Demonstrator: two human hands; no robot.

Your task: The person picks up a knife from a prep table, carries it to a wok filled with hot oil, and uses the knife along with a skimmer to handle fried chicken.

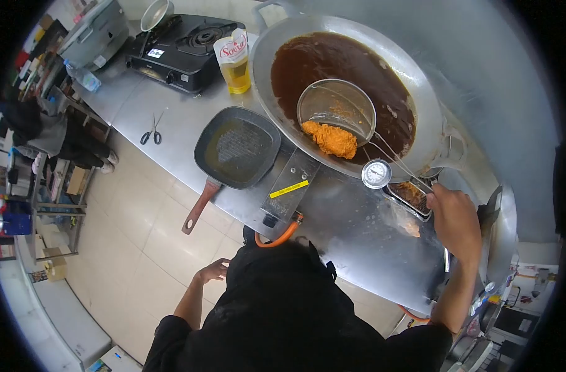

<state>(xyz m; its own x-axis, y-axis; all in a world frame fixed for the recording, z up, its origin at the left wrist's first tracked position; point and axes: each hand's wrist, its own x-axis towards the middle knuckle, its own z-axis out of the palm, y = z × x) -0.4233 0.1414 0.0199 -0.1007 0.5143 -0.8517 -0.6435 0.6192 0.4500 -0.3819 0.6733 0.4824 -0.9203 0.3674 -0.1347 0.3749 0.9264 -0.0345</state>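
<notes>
My right hand (455,221) is closed round the handle of a round wire strainer (342,104), at the right of the view. In the strainer's lower edge lies an orange-brown fried piece (331,139), over the dark oil of a large wok (432,105). A dial thermometer (376,174) sits at the wok's near rim, beside the strainer's handle. Below my right hand's reach, a small wire basket (411,197) holds crumbs. My left hand (213,271) hangs beside my body over the floor, fingers apart, holding nothing.
A square grill pan (238,147) with a wooden handle lies left of the wok. Beyond it are scissors (151,129), an oil pouch (233,62) and a portable stove (184,53). An orange hose (280,238) bends at the counter's front edge. Another person (60,133) stands far left.
</notes>
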